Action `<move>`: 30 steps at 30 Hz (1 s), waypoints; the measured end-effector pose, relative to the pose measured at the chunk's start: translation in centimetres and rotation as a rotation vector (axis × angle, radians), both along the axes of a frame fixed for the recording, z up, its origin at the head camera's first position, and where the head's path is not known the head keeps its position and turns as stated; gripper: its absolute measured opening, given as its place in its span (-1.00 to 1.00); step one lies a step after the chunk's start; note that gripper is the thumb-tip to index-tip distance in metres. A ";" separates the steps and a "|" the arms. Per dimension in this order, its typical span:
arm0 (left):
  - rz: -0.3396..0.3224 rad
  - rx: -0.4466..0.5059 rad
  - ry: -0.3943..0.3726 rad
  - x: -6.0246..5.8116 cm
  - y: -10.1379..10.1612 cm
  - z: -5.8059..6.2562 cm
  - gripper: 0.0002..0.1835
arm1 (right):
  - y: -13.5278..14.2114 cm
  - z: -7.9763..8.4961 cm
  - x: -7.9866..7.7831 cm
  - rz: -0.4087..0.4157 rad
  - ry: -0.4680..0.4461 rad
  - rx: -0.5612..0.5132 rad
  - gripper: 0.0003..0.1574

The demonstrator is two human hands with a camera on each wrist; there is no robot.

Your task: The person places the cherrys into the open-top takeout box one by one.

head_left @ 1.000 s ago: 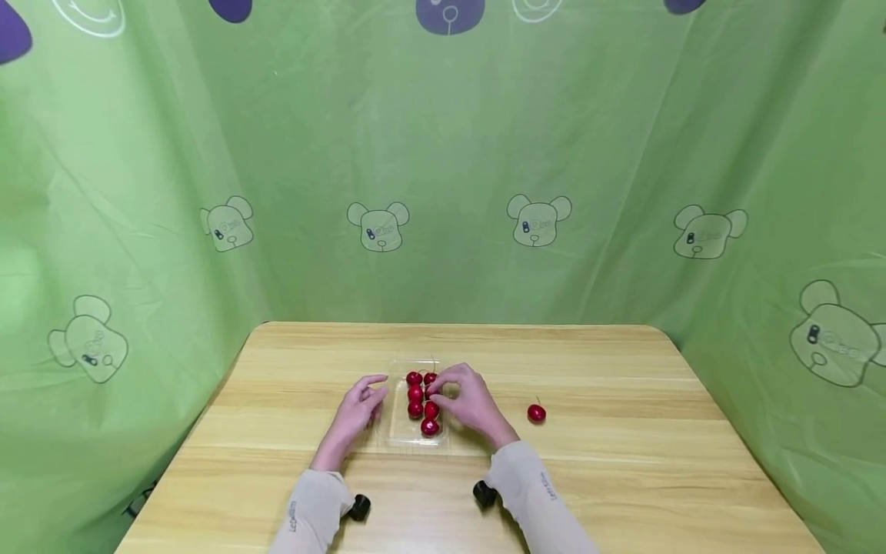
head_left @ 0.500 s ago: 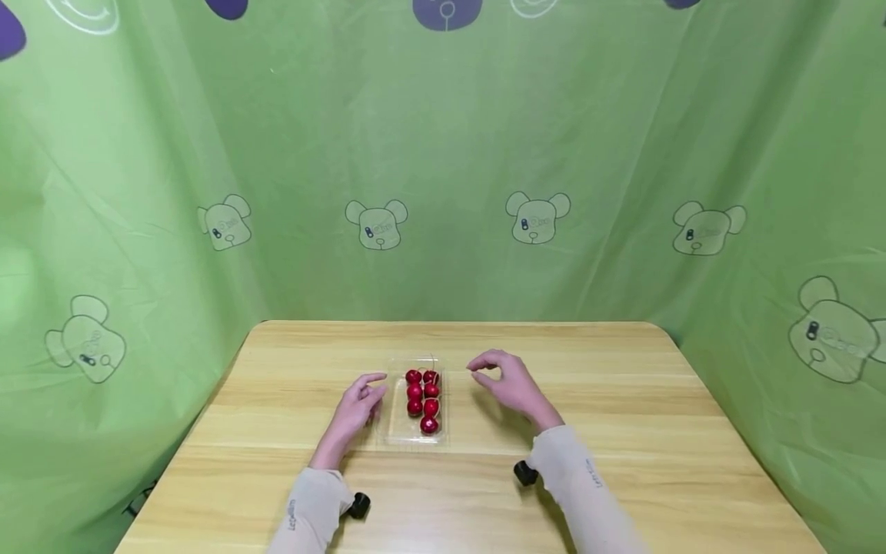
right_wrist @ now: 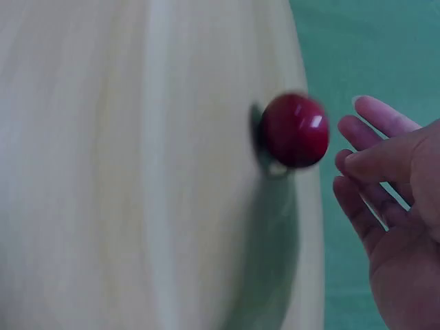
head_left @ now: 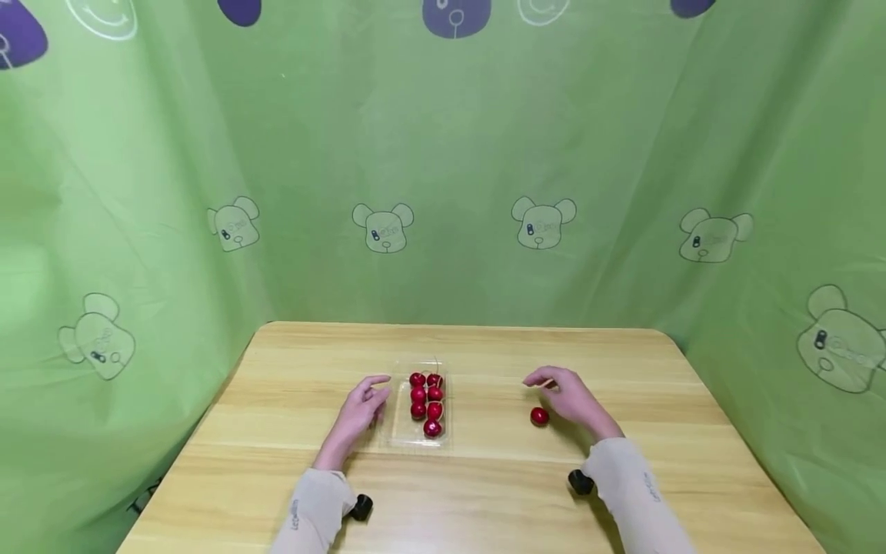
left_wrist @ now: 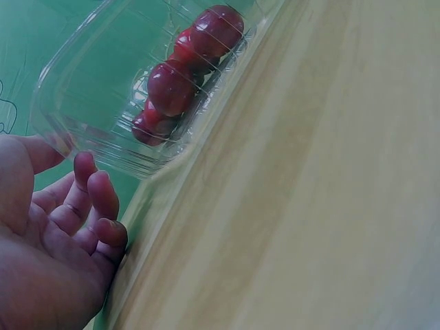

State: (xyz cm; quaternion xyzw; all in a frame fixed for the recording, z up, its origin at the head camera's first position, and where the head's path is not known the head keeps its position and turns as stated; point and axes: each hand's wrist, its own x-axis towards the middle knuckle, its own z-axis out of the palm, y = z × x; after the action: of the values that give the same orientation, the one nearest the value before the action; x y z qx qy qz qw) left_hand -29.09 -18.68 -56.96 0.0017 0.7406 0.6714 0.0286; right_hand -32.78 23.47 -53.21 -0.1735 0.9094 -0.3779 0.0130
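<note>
A clear plastic box on the table holds several red cherries in two columns; their thin stems show in the head view. My left hand is at the box's left side, fingers loosely bent, and its fingertips are close to the clear wall in the left wrist view; whether they touch it I cannot tell. A single cherry lies on the table to the right of the box. Just beyond and right of that cherry hovers my right hand, fingers relaxed and apart from the fruit, holding nothing.
The wooden table has rounded far corners. A green curtain with bear-head prints hangs behind it and at both sides. A black wrist-worn device sits under the right sleeve, another under the left.
From over the cherries in the box, my right hand has drawn away rightward to the lone cherry. My left hand has stayed at the box's side.
</note>
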 end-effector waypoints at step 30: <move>0.002 -0.031 0.002 0.2 0.3 0.0 -0.54 | 3.7 -2.3 0.2 0.083 -0.075 0.023 -0.92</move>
State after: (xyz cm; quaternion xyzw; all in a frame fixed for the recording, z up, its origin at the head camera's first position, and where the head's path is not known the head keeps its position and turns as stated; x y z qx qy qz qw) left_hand -28.90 -18.41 -56.96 0.0014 0.7509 0.6598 0.0273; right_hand -32.60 27.17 -55.50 -0.1966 0.9045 -0.3728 0.0648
